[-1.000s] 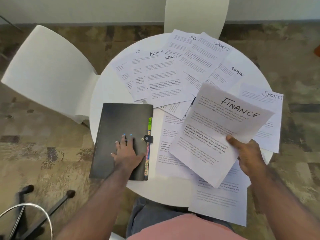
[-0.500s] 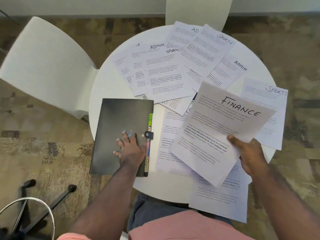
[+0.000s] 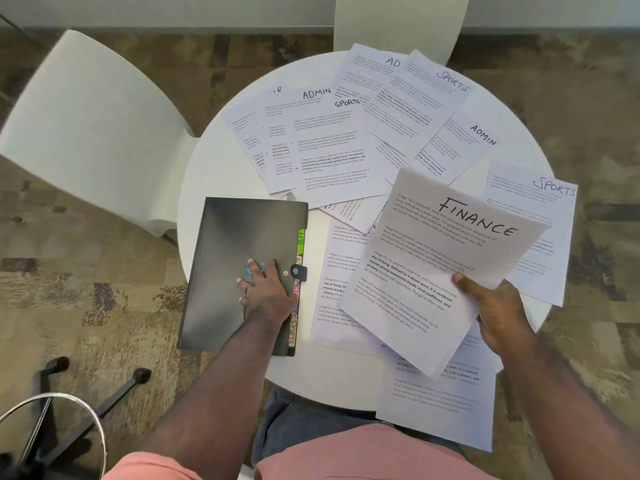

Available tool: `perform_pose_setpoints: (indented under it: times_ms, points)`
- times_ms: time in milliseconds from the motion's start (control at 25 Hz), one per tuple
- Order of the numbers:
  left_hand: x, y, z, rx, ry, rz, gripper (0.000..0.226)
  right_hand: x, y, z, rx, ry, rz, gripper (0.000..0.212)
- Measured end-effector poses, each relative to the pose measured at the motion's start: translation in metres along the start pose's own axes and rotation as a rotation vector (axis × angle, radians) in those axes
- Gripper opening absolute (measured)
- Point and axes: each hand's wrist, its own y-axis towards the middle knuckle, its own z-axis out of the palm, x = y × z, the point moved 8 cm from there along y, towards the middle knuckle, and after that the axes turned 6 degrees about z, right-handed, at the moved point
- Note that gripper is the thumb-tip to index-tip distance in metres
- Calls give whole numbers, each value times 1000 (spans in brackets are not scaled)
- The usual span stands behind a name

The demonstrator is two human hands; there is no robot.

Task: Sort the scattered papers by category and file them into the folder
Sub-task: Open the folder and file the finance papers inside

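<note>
A closed black folder (image 3: 228,258) lies at the left front of the round white table (image 3: 207,174), with coloured index tabs along its right edge and a snap strap (image 3: 298,272). My left hand (image 3: 265,294) rests flat on the cover beside that strap. My right hand (image 3: 498,317) pinches a sheet headed FINANCE (image 3: 440,261) by its lower right edge and holds it above the table. Sheets headed ADMIN (image 3: 317,95) and SPORTS (image 3: 554,188) lie scattered and overlapping across the far and right parts of the table.
One white chair (image 3: 93,133) stands left of the table and another chair back (image 3: 398,26) rises behind it. A sheet (image 3: 440,407) overhangs the table's near edge above my lap. A swivel chair base (image 3: 55,403) sits on the patterned carpet at the lower left.
My left hand has shifted slightly on the folder cover, nearer the strap. The FINANCE sheet stays held in my right hand in about the same place.
</note>
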Motion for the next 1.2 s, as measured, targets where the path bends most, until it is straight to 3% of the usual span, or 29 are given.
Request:
perform_pose_setpoints:
  times_ms: [120, 320, 560, 760, 1040, 1200]
  points:
    - [-7, -1, -1, 17, -28, -33, 93, 0, 1, -1, -5, -13, 2, 32]
    - [-31, -7, -7, 9, -77, -73, 68, -1, 2, -7, -25, -12, 6, 27]
    - [-30, -29, -40, -136, -286, 48, 44, -2, 5, -11, -20, 3, 9, 30]
    - [-18, -37, -78, -298, -248, 208, 29, -7, 8, -3, -1, 11, 20, 31]
    - [-15, -46, -113, -407, -133, 148, 40, -9, 11, 12, 40, -9, 16, 30]
    - [-22, -56, -119, -428, 32, 148, 92, -8, 13, 12, 40, -7, 20, 30]
